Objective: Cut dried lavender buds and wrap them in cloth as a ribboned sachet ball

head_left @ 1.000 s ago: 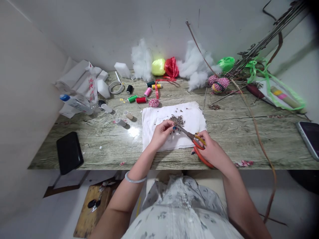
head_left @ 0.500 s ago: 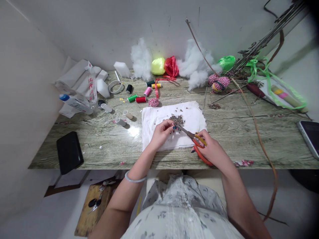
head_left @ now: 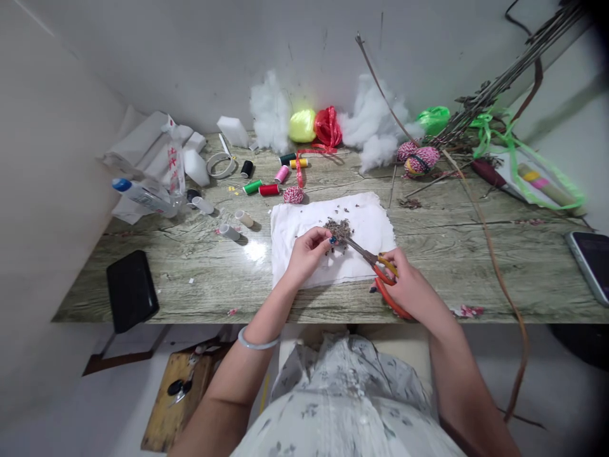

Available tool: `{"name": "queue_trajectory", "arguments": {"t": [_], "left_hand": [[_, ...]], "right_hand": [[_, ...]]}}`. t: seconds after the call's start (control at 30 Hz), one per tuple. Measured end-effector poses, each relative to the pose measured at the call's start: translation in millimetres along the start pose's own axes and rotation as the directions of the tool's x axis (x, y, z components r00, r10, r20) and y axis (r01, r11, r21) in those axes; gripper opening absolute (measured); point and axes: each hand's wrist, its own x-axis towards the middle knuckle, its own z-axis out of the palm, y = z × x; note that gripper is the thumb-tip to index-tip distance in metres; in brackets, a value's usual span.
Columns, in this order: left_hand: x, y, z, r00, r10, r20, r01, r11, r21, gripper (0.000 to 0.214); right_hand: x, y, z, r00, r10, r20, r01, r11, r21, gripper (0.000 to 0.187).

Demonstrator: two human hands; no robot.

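Bits on cloth; twine ball behind, phone far right.

Left hand in a pinch, right hand half-curled

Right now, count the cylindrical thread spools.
6: green spool and red spool in front; black spool behind the green; pink spool behind the red; dark spool and yellow spool farthest back. Others may be hidden.

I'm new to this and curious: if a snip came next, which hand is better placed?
Probably the right hand: it grips the scissors, pointing toward the dark bits on the cloth. The left hand, near the scissors' tips, has no visible cutter.
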Motion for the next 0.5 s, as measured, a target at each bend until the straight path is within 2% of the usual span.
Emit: {"name": "queue_trajectory", "arguments": {"t": [0.5], "left_hand": [[0,-1,0.8,0.999,-0.009,0.04,0.009,1.0,0.003,0.022]], "right_hand": [[-2,-13,-2,0.999,-0.002,0.035,0.0,0.999,0.041,0.041]]}}
